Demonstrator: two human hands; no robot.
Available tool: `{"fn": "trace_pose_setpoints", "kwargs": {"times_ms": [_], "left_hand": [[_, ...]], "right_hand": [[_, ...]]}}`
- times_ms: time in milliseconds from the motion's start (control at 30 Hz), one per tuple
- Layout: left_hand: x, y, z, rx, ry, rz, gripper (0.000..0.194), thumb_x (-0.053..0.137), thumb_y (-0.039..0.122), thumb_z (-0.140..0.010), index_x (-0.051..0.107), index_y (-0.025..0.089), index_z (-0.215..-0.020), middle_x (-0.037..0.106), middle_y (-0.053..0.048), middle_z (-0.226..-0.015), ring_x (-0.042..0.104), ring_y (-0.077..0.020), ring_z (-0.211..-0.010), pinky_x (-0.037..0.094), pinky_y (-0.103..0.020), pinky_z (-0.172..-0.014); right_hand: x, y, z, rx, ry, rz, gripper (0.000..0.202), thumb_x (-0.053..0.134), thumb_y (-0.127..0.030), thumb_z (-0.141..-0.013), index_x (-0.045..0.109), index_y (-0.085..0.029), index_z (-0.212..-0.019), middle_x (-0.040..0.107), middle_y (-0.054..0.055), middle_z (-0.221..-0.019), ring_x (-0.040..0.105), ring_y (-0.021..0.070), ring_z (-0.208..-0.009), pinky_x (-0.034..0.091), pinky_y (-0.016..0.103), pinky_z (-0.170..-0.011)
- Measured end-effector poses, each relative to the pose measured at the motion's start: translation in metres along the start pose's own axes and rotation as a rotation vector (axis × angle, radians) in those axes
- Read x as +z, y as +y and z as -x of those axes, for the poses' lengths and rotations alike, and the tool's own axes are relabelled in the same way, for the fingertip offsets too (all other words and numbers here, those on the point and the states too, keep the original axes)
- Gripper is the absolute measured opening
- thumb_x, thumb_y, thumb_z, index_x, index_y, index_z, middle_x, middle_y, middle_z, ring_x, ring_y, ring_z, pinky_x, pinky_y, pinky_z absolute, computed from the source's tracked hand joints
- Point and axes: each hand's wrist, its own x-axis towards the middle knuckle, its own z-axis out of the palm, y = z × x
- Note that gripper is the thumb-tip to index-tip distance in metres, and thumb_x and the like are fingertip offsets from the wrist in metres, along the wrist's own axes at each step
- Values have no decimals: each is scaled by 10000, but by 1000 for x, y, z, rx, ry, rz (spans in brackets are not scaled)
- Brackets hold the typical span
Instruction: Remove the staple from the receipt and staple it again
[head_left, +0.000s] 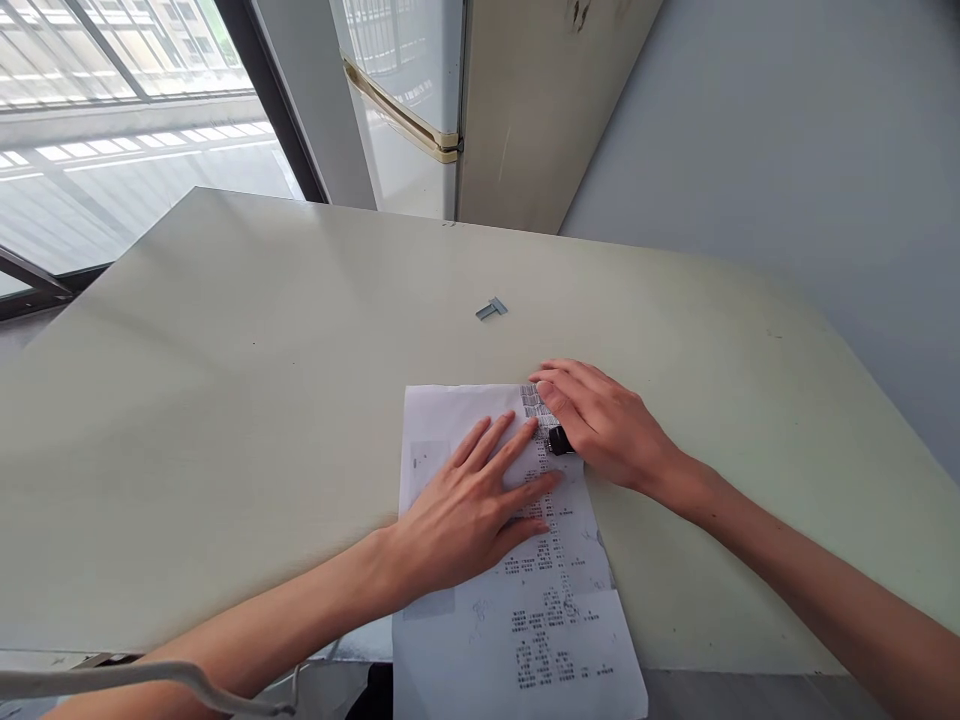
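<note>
Steadying paper: the printed paper (510, 630) lies mostly on the table (300, 400), its near end reaching past the near edge. Its right margin steps unevenly, so whether it is one sheet or several is unclear.
Left hand: the left hand (465, 505) rests palm-down on the paper, fingers spread, pinching nothing.
Black object: a small black object (559, 441) pokes out at the paper's right margin, mostly hidden, its kind uncertain.
Right hand: the right hand (611, 430) curves over that object, fingers close together, thumb lying along them. I cannot tell whether it pinches the object or merely covers it.
Slip risk: the overhanging end could drag or fold the paper if the left palm lifts, or skew it if the hands push unevenly.
Finger risk: the left fingertips lie just beside the black object; a sideways slide of the right hand could bump them.
Margin risk: pulling at the uneven right margin could crease or tear it.
Grey strips: small grey strips (492, 309) lie beyond the paper's far edge, apart from both hands; a forward sweep of the right hand could scatter them.
Fridge: a fridge (525, 110) stands past the table.
</note>
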Motion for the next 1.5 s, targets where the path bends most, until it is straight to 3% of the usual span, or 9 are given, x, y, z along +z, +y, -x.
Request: {"fn": "trace_pose_setpoints", "kwargs": {"times_ms": [400, 667, 833, 967, 1133, 1233, 1367, 1500], "left_hand": [[-1, 0, -1, 6, 13, 1, 466, 560, 463, -1076, 595, 271, -1499, 155, -114, -1776, 146, -394, -1625, 239, -612, -1313], [-1, -1, -4, -6, 0, 9, 466, 598, 446, -1059, 600, 257, -1485, 143, -104, -1779, 140, -383, -1629, 251, -606, -1315], [-5, -2, -6, -1, -16, -5, 531, 619, 396, -1053, 515, 287, -1563, 144, -94, -1781, 141, -376, -1631, 271, -611, -1307], [-6, -3, -5, 10, -9, -10, 518, 600, 382, -1065, 515, 284, -1566, 106, -77, -1788, 139, -383, -1629, 262, -608, -1310], [-11, -5, -4, 35, -17, -6, 485, 584, 406, -1072, 551, 294, -1543, 105, -59, -1784, 168, -387, -1622, 288, -612, -1297], [-16, -7, -4, 51, -27, -17, 497, 581, 400, -1073, 534, 314, -1560, 85, -51, -1783, 184, -394, -1618, 324, -614, -1279], [-23, -10, -4, 66, -61, -53, 515, 594, 390, -1067, 524, 312, -1571, 55, -72, -1786, 197, -404, -1616, 347, -608, -1265], [-32, -15, 5, 69, -101, -74, 523, 615, 371, -1056, 521, 334, -1569, 141, -59, -1782, 210, -380, -1621, 380, -583, -1257]], "right_hand": [[7, -2, -1, 32, -54, 207, 509, 312, -472, -1115, 620, -300, -1482, 513, 91, -1627, 426, 349, -1539, 421, 613, -1203], [20, -2, -5, -44, 18, 318, 518, 358, -458, -1107, 566, -308, -1557, 416, 120, -1694, 357, 447, -1558, 363, 716, -1181], [28, -5, -7, -56, 57, 353, 524, 373, -417, -1101, 557, -261, -1565, 397, 152, -1699, 317, 483, -1567, 324, 770, -1167], [24, -6, -8, -64, 61, 303, 527, 364, -425, -1105, 535, -269, -1578, 402, 136, -1700, 332, 456, -1569, 347, 737, -1181], [5, 3, -3, -39, 25, 70, 534, 304, -477, -1123, 493, -304, -1592, 432, 95, -1688, 434, 345, -1537, 449, 622, -1178], [-2, 16, 6, -165, 110, -77, 490, 300, -425, -1135, 540, -257, -1528, 527, 99, -1616, 520, 279, -1468, 490, 528, -1164], [0, 41, 22, -507, 172, -99, 377, 455, -387, -1110, 592, -225, -1422, 678, 126, -1421, 631, 271, -1316, 529, 484, -1091], [9, 68, 32, -542, 216, -85, 317, 563, -393, -1074, 610, -243, -1350, 744, 117, -1268, 701, 283, -1162, 569, 483, -986]]}}
